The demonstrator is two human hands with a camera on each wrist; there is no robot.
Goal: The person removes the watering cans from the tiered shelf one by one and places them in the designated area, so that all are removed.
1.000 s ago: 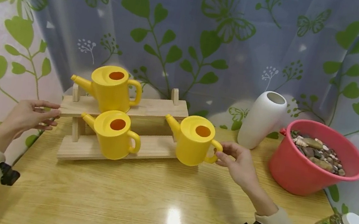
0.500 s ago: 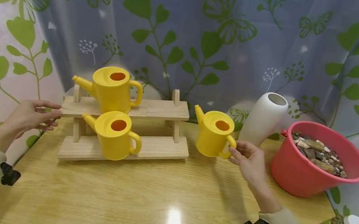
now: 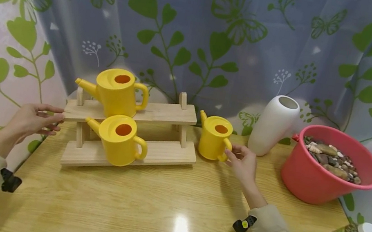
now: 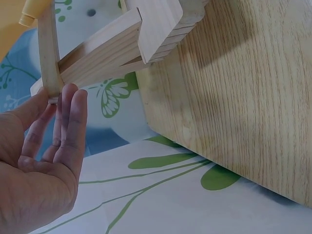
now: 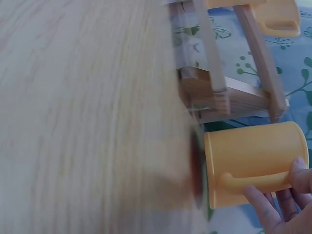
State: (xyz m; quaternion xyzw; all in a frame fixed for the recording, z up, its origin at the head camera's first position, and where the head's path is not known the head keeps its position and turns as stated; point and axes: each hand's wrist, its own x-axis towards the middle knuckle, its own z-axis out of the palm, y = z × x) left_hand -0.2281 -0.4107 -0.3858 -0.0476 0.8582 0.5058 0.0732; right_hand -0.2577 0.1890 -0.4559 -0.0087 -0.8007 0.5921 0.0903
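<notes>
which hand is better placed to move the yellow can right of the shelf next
Probably the right hand: it grips that can by its handle, while the left hand pinches the wooden shelf at its opposite end.

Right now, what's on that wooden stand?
One yellow watering can on the upper board, a second yellow can on the lower board. The wood beneath both, and what's directly behind the second, is covered.

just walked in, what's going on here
A person's right hand holds a yellow watering can by its handle, just right of a two-tier wooden shelf. The left hand pinches the left end of the upper board. A second can sits on that board, a third can on the lower tier. Farther right stand a white vase and a red bucket.
</notes>
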